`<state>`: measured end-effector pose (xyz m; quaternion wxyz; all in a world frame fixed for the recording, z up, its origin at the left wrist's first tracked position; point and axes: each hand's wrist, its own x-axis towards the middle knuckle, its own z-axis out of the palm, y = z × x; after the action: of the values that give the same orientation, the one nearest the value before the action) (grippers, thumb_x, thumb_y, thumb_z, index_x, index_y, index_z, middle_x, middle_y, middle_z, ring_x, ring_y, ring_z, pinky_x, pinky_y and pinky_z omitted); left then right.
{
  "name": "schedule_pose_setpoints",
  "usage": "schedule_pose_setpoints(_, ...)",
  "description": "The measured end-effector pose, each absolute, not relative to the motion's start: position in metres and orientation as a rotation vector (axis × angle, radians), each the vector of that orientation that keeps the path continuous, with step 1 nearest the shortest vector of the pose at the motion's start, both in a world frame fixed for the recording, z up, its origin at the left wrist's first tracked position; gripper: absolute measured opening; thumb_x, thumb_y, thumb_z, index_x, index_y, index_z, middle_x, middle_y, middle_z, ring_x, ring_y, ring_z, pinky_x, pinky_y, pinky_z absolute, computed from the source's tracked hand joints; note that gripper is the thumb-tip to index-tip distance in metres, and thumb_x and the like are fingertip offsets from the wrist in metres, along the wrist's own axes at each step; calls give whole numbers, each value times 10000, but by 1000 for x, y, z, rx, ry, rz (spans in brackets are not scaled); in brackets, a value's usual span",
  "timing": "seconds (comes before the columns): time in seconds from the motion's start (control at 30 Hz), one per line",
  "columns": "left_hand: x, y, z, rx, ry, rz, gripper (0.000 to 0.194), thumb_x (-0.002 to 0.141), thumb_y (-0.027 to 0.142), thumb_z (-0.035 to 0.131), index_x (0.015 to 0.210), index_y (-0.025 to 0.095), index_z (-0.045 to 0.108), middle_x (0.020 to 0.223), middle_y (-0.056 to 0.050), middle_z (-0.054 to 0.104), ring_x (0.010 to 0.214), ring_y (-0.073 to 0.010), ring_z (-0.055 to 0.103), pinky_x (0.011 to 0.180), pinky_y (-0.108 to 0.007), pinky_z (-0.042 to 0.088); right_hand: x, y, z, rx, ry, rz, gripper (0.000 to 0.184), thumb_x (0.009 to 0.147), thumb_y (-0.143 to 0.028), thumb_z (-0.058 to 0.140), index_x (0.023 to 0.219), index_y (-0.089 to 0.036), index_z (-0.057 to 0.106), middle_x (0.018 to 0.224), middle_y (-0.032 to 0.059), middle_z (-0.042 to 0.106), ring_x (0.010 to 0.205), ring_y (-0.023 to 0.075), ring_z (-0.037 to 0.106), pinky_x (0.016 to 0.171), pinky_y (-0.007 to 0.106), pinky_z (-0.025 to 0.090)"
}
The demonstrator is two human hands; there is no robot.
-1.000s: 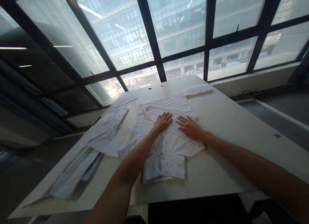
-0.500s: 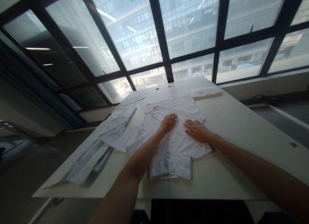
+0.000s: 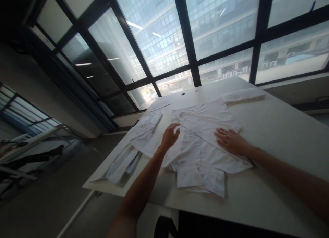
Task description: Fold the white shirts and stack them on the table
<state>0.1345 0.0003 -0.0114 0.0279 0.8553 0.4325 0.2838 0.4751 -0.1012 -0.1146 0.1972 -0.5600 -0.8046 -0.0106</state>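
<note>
A white shirt [image 3: 197, 145] lies spread on the white table [image 3: 285, 145] in front of me, with folds across its body. My right hand [image 3: 232, 142] rests flat on the shirt's right side, fingers stretched out and apart. Over the shirt's left edge is my left hand [image 3: 170, 136], holding nothing, its fingers loosely bent and the thumb apart. Whether the left fingertips touch the cloth I cannot tell.
Along the table's left side lie more white cloth pieces [image 3: 123, 162], some stacked. A folded white cloth [image 3: 243, 96] sits at the back right. Dark-framed windows [image 3: 195, 73] stand behind the table. A black chair part [image 3: 164, 226] is below the front edge.
My left hand has moved left from the shirt's middle to its left edge. My right hand stays flat on the shirt. The view has turned left and tilted.
</note>
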Motion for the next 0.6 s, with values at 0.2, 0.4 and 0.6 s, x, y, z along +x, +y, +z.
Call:
schedule_pose_setpoints(0.2,-19,19,-3,2325,2248,1005,382,877,182,540,1234,135,668,1277,-150,690,1259,-275,605,1141,-423,433,476,-100,-118,-1578,-2238,-32,532,1033,-426,331,1467,-215,553,1558,149,490,1456,307,433,1159,599,341)
schedule_pose_setpoints(0.4,-98,25,-24,1803,2734,957,506,896,340,600,1346,109,606,1291,-251,652,1247,-391,594,1044,-545,457,480,-100,-124,-1565,-2241,-72,522,1021,-430,340,1454,-252,572,1540,137,515,1444,305,450,1148,590,364)
schedule_pose_setpoints(0.6,-102,33,-29,1809,2621,890,415,928,341,580,1297,166,656,1194,-187,727,1155,-347,663,1000,-476,491,485,-98,-128,-1584,-2254,-62,546,1017,-454,329,1468,-252,564,1543,132,511,1433,323,464,1146,605,371)
